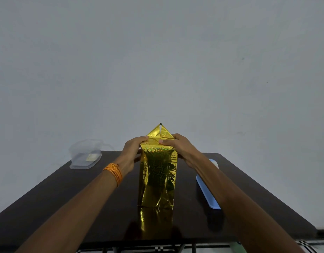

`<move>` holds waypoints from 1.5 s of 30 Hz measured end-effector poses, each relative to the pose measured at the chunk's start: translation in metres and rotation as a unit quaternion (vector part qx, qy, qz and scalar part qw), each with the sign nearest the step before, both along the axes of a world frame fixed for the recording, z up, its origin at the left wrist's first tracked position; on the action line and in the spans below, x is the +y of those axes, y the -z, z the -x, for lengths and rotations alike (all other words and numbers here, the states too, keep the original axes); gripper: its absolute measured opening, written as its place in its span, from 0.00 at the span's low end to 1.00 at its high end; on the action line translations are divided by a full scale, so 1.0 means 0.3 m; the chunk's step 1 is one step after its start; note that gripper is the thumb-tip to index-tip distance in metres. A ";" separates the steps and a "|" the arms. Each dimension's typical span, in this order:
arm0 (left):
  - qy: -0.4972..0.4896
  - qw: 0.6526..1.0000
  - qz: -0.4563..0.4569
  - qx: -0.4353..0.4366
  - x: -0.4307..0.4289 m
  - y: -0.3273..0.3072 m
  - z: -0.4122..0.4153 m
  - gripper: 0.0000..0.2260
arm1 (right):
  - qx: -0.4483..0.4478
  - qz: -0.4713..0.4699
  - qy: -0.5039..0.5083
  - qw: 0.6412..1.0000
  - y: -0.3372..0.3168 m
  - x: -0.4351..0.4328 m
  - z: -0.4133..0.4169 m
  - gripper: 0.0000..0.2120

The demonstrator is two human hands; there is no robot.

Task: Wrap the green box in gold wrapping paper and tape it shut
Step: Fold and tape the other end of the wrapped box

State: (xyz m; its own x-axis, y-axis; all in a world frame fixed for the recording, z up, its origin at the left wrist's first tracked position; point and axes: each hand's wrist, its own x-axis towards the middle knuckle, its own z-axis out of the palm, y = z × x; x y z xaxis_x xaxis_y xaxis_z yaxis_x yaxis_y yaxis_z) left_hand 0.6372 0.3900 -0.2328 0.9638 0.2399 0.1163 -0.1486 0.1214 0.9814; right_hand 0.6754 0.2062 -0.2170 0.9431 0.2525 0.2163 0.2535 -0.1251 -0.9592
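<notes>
Both forearms are bare, with no sleeves in view. An orange braided thread band (113,173), wound in several loops, circles the left wrist. The right wrist wears nothing.

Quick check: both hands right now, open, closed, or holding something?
Left hand: grip closed on the gold wrapping paper at its top end.
Right hand: grip closed on the same paper, at the top fold.

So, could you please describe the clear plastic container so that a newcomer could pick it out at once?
Start at the dark table and go to its far left corner, left of the upright gold-wrapped box in the middle. The clear plastic container sits there. It is the only see-through thing, with something pale inside, unlike the flat light blue tray on the right.
</notes>
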 end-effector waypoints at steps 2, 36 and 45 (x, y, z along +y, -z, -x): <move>-0.018 0.999 0.035 0.012 -0.014 -0.004 -0.002 0.13 | 0.002 -0.001 0.000 1.000 0.004 -0.004 -0.001 0.24; -0.166 0.961 -0.181 -0.126 0.022 0.007 0.136 0.24 | -0.256 0.152 0.180 0.937 0.086 0.116 0.297 0.28; -0.073 0.947 -0.238 -0.204 0.041 0.002 0.218 0.21 | -0.186 0.098 0.137 0.968 0.093 0.129 0.254 0.43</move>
State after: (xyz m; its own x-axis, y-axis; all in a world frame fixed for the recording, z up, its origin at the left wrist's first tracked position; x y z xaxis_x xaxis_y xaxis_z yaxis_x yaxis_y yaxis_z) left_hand 0.5720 0.4022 -0.2333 0.7757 0.1948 0.6003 -0.5084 -0.3709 0.7772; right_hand 0.5994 0.2450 -0.2450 0.8467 0.0748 0.5268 0.5081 -0.4071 -0.7590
